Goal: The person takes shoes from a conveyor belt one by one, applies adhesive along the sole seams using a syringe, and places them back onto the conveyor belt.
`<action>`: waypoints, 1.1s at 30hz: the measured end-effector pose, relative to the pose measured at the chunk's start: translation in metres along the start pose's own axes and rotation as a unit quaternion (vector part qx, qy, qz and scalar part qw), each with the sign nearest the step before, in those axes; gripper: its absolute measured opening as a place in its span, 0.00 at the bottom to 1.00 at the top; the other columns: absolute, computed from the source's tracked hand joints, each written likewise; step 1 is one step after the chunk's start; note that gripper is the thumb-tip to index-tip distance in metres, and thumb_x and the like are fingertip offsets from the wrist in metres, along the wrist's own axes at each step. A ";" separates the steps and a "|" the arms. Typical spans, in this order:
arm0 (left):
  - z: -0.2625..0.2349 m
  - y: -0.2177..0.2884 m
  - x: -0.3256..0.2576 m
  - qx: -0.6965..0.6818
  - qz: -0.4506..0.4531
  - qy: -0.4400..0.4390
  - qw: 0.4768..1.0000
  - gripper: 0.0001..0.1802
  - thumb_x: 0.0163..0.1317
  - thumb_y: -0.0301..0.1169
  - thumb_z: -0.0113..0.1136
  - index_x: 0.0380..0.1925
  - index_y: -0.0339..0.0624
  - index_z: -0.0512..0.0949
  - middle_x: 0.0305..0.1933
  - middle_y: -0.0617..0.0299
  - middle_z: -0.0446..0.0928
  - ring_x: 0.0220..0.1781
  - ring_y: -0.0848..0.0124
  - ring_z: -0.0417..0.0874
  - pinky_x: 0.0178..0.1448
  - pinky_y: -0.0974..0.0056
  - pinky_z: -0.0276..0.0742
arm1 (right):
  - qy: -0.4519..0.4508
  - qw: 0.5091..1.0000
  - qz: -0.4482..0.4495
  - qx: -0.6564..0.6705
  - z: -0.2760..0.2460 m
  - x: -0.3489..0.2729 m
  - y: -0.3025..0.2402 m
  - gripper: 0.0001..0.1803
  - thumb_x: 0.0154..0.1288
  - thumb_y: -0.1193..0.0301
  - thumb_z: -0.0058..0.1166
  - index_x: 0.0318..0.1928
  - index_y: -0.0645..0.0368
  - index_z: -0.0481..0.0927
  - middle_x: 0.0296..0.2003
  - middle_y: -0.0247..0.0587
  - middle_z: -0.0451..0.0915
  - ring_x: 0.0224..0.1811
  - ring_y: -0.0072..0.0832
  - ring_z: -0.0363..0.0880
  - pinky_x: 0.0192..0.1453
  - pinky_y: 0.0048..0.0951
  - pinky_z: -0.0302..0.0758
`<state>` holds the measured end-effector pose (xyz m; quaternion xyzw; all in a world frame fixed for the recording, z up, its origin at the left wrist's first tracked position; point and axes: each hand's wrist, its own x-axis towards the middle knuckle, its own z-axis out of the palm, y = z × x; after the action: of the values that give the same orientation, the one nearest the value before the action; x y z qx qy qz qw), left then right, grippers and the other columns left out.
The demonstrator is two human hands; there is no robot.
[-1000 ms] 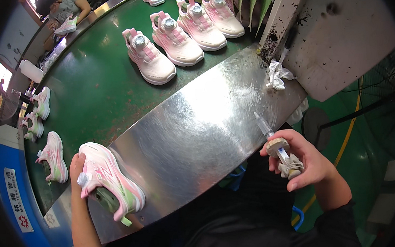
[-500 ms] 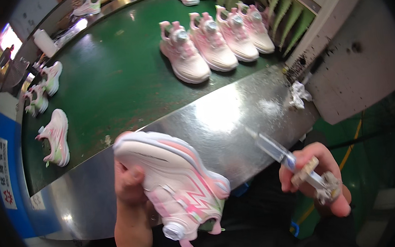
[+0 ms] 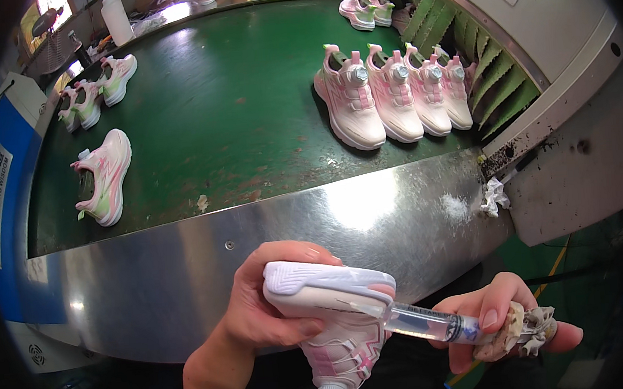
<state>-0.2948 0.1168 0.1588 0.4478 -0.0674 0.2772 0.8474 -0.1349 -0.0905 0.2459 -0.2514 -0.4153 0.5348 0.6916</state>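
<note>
My left hand (image 3: 265, 308) grips a pink-and-white sneaker (image 3: 346, 314) by its toe end, tilted with the sole up and the round dial closure hanging toward me. In my right hand (image 3: 500, 315) is a clear syringe (image 3: 424, 323) with liquid in its barrel. Its tip is at the seam between the upper and the white sole; whether it touches I cannot tell. Crusted, dried residue (image 3: 509, 334) covers the syringe's plunger end, where my right fingers close round it.
Several similar sneakers (image 3: 354, 107) stand together on the green belt (image 3: 225, 121), with more at the left, such as a single shoe (image 3: 109, 177). A steel ledge (image 3: 164, 279) borders the belt. Green flaps (image 3: 496, 77) hang at the machine opening; crumpled white paper (image 3: 494, 196) lies beside it.
The sneaker has been turned so its toe end points up and toward the right. The syringe has swung left, from apart to the sole seam. The view has shifted.
</note>
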 end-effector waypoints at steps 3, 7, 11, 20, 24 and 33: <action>0.006 -0.001 0.003 -0.029 -0.005 -0.003 1.000 0.35 0.40 0.18 0.73 0.52 0.37 0.69 0.49 0.38 0.76 0.54 0.45 0.79 0.57 0.44 0.78 | 0.003 1.000 0.014 -0.008 0.002 0.000 -0.002 0.40 0.61 0.38 0.49 0.55 0.62 0.66 0.41 0.66 0.79 0.60 0.54 0.67 0.66 0.56 0.54; 0.006 0.003 -0.001 0.012 -0.001 -0.009 1.000 0.34 0.39 0.18 0.73 0.50 0.37 0.69 0.48 0.39 0.76 0.54 0.48 0.79 0.57 0.47 0.78 | 0.001 0.999 0.030 0.020 0.003 0.002 0.000 0.39 0.61 0.39 0.50 0.55 0.63 0.66 0.41 0.67 0.79 0.61 0.55 0.66 0.67 0.58 0.53; 0.006 0.003 0.000 0.007 0.018 -0.024 1.000 0.35 0.39 0.19 0.74 0.50 0.37 0.69 0.48 0.39 0.76 0.54 0.49 0.79 0.57 0.47 0.78 | 0.014 0.999 0.030 0.004 0.006 0.001 0.000 0.40 0.61 0.39 0.50 0.55 0.63 0.67 0.42 0.68 0.79 0.59 0.55 0.68 0.64 0.59 0.56; 0.007 0.008 -0.004 -0.022 -0.007 -0.002 1.000 0.33 0.42 0.18 0.72 0.52 0.34 0.71 0.52 0.47 0.76 0.56 0.58 0.78 0.62 0.52 0.74 | 0.014 0.999 0.027 -0.037 0.007 0.005 0.001 0.40 0.61 0.38 0.50 0.56 0.62 0.67 0.41 0.65 0.80 0.57 0.53 0.69 0.61 0.56 0.60; 0.003 0.008 -0.003 0.023 -0.010 0.010 1.000 0.33 0.41 0.20 0.73 0.51 0.35 0.70 0.50 0.43 0.76 0.54 0.53 0.79 0.59 0.49 0.77 | 0.016 0.999 0.008 -0.038 0.005 0.003 0.005 0.40 0.60 0.37 0.51 0.55 0.61 0.69 0.39 0.62 0.80 0.54 0.49 0.71 0.55 0.49 0.63; 0.003 0.005 0.000 0.000 -0.011 0.091 0.996 0.35 0.44 0.26 0.72 0.53 0.35 0.66 0.47 0.41 0.76 0.47 0.52 0.82 0.51 0.51 0.81 | 0.071 0.996 0.011 -0.061 0.001 -0.010 0.013 0.39 0.59 0.37 0.52 0.55 0.59 0.69 0.38 0.59 0.81 0.51 0.46 0.73 0.51 0.44 0.64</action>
<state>-0.2966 0.1167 0.1645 0.4218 0.0148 0.3075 0.8528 -0.1435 -0.0961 0.2329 -0.3346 -0.3945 0.4967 0.6970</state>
